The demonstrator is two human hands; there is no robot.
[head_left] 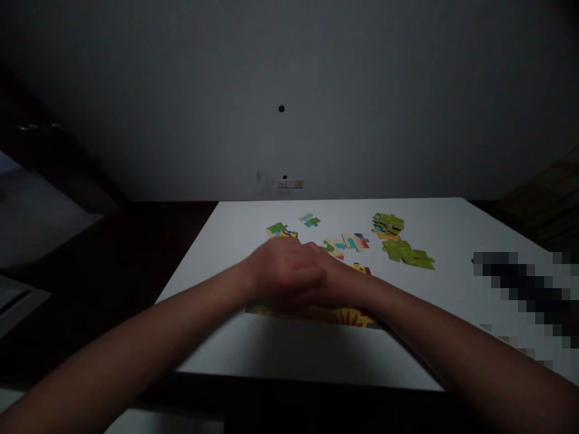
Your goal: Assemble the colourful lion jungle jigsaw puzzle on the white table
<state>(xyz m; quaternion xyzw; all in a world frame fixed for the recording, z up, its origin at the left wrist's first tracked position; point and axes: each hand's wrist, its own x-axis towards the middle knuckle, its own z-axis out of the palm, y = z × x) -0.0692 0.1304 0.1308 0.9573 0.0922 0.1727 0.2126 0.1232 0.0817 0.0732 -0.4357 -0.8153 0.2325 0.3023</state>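
My left hand [289, 268] and my right hand [337, 280] meet over a partly joined jigsaw puzzle [350, 317] near the front of the table. The left fingers are curled and overlap the right hand; what they hold, if anything, is hidden. Behind the left hand, the right fingers do not show. Yellow puzzle parts with a red sunburst appear below the hands. Just beyond them lie a green and cream puzzle piece [278, 229], a cream and blue piece [309, 219] and another cream piece [355, 242].
To the right are a stack of puzzle pieces [388, 225] and some joined green pieces [408, 254]. The white table [212, 343] ends at a dark front edge. A blurred-out dark long object [529, 289] lies at the right. A wall with sockets [291, 184] stands behind.
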